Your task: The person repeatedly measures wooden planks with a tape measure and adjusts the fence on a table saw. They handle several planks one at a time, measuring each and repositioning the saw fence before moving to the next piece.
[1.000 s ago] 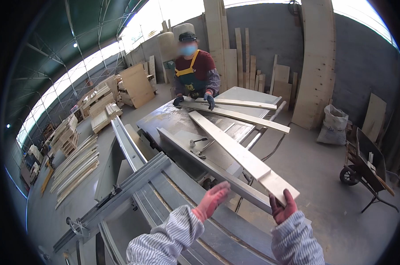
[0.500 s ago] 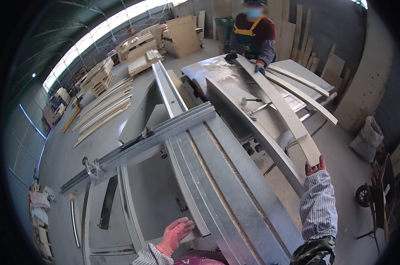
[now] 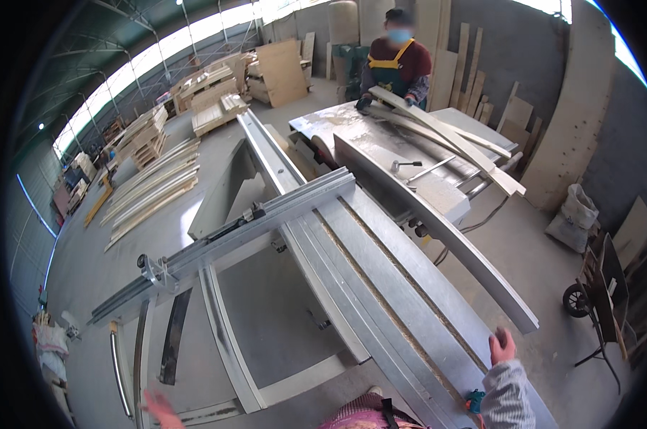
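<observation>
My right hand (image 3: pixel 503 346), in a pinkish-red glove, hovers by the near right edge of the metal sliding table (image 3: pixel 387 264) of a panel saw. Its fingers are apart and slightly bent, with nothing in them. My left hand (image 3: pixel 160 410), smeared by motion, is low on the left near the frame's lower bar; its fingers look spread and hold nothing. A long pale wooden board (image 3: pixel 452 139) lies slantwise over other strips on the saw's far table (image 3: pixel 330 118). A co-worker (image 3: pixel 398 61) in a mask and gloves has both hands at its far end.
A long metal rip fence (image 3: pixel 438 232) runs between the two tables. The crosscut fence (image 3: pixel 223 243) spans the sliding frame. Wood strips (image 3: pixel 155 189) lie on the floor at left, with stacked boards behind. A sack (image 3: pixel 573 218) and a wheeled cart (image 3: pixel 588 304) stand at right.
My right hand has let go of the board's near end and drawn back toward me. The board has shifted away onto the far table. My left hand has swung left and down.
</observation>
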`<state>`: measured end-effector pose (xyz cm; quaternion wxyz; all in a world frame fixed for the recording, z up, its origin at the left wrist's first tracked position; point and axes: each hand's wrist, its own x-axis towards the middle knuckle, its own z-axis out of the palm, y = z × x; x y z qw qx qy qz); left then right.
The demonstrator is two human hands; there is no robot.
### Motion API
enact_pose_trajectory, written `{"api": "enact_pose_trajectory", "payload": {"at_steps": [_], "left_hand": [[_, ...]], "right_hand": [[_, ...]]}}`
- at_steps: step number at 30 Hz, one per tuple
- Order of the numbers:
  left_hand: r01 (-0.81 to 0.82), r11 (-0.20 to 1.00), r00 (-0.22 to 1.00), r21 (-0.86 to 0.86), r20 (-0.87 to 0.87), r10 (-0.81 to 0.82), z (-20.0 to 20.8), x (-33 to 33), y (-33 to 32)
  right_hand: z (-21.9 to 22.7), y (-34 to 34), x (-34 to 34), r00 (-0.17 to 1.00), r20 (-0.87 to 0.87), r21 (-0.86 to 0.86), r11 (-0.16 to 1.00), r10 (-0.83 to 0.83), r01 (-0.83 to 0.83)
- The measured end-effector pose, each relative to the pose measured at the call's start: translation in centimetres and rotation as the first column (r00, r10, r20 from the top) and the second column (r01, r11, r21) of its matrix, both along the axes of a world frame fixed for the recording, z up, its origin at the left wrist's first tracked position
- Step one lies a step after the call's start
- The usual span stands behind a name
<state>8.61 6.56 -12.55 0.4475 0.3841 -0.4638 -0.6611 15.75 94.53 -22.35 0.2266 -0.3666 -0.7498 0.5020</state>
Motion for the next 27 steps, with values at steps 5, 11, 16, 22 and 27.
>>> {"api": "enact_pose_trajectory", "payload": {"at_steps": [5, 11, 16, 22, 27], "left_hand": [[-0.214, 0.967, 0.976, 0.139, 0.060, 0.208, -6.3, 14.2, -10.3], [0.004, 0.885, 1.000, 0.465, 0.010, -0.009, -11.0, 17.1, -10.4], [0.377, 0.838, 0.922, 0.394, -0.073, -0.380, -5.4, 6.9, -3.8], [0.689, 0.639, 0.674, 0.342, 0.022, -0.739, -2.1, -6.5, 1.8], [0.715, 0.587, 0.630, 0.380, 0.016, -0.777, -2.3, -18.6, 0.6]], "right_hand": [[0.2, -8.2, 9.6, 0.812, 0.554, 0.378, 0.924, -0.183, -0.050], [-3.9, -10.7, 12.6, 0.763, 0.628, 0.475, 0.852, -0.153, -0.220], [-6.7, -8.5, 14.0, 0.779, 0.590, 0.564, 0.799, -0.212, -0.210], [-8.0, -10.8, 13.4, 0.868, 0.460, 0.658, 0.729, -0.188, -0.191], [-3.4, -16.3, 9.8, 0.676, 0.617, 0.667, 0.723, -0.403, -0.178]]}}
